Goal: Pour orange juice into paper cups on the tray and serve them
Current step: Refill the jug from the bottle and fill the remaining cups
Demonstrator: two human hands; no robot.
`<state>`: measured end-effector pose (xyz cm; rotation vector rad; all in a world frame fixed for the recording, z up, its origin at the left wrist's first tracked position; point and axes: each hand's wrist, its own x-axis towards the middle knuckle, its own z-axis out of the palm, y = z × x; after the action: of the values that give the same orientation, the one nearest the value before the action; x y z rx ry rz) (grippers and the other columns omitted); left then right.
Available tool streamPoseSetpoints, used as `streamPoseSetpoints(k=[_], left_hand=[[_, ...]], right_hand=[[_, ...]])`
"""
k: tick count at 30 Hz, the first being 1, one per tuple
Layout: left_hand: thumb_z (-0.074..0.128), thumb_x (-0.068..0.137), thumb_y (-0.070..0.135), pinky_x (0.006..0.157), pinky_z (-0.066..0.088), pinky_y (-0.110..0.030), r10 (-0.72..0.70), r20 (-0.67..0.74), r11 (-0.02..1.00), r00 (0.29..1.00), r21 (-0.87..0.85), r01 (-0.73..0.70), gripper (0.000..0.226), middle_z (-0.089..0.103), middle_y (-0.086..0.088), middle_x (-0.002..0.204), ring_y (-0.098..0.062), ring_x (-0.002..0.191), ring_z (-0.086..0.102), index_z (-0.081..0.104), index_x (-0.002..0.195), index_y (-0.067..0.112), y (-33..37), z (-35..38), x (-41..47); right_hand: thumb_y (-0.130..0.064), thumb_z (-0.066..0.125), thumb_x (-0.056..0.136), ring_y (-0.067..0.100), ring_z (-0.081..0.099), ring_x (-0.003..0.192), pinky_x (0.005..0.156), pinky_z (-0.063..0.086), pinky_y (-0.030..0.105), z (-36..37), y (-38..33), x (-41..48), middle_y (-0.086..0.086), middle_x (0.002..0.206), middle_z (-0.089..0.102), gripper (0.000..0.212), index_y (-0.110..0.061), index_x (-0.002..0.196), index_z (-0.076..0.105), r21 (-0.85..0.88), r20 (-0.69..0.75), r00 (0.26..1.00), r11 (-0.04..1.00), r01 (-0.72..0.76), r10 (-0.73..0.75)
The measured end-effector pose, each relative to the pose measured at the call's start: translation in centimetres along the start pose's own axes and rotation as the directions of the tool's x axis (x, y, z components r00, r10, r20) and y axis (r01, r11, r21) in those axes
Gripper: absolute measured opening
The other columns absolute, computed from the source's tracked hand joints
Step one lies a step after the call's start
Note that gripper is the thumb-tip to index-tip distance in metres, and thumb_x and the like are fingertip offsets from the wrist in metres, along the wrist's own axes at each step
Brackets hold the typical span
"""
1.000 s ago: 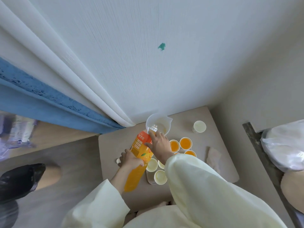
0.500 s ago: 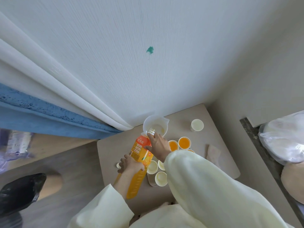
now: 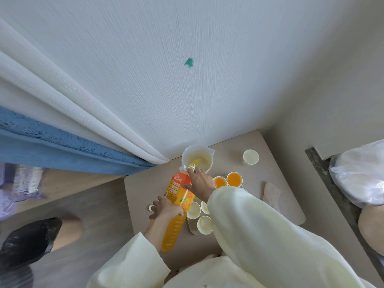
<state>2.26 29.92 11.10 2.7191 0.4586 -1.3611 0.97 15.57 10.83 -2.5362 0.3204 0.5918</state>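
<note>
White curtain [image 3: 124, 90] fills the upper frame, with a blue drape [image 3: 62, 146] at the left edge. A beige desk [image 3: 280, 183] sits lower centre-right, pushed into the corner.

Juice bottle [image 3: 180, 196]: large, clear plastic with an orange label. It is tilted with its mouth toward the top of the frame, over the rim of a translucent jug [image 3: 197, 160]. A thin stream of juice is entering the jug. The bottle looks well filled, so I judge it heavy; its walls are probably thin enough to dent under a squeeze, and the smooth label could slip. A two-point hold suits it: body for the weight, neck for the aim.

Left hand [image 3: 166, 208]: fingers wrapped round the bottle's mid-body, carrying it. Right hand [image 3: 200, 182]: curled on the shoulder and neck, steering the mouth.

Paper cups, centre frame:
- Two filled cups [image 3: 234, 179] sit side by side, right of the right hand.
- Empty cups [image 3: 193, 210] sit lower, just beside the bottle, partly under the sleeve.
- A lone cup [image 3: 250, 157] stands apart, right of the jug.

The tray is mostly hidden and I cannot confirm its edges. I judge the cups light, soft-walled and easily tipped, so grip them gently or carry them by the tray.

Crumpled cloth [image 3: 271, 193] right of the cups. Small white cap [image 3: 150, 207] just left of the left hand.
</note>
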Motion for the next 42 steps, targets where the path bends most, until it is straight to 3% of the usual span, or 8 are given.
streamPoseSetpoints(k=[42], left_hand=[[0.082, 0.063, 0.032, 0.107, 0.035, -0.051, 0.011, -0.049, 0.998, 0.999, 0.059, -0.008, 0.089, 0.036, -0.014, 0.138, -0.032, 0.131, 0.036, 0.028, 0.132, 0.013, -1.4, 0.5, 0.8]], right_hand=[[-0.039, 0.063, 0.091, 0.027, 0.05, 0.122, 0.092, 0.05, 0.043, -0.1, -0.5, -0.6, 0.009, 0.135, 0.049, 0.067, -0.017, 0.145, 0.031, 0.013, 0.017, 1.0, 1.0, 0.024, -0.024]])
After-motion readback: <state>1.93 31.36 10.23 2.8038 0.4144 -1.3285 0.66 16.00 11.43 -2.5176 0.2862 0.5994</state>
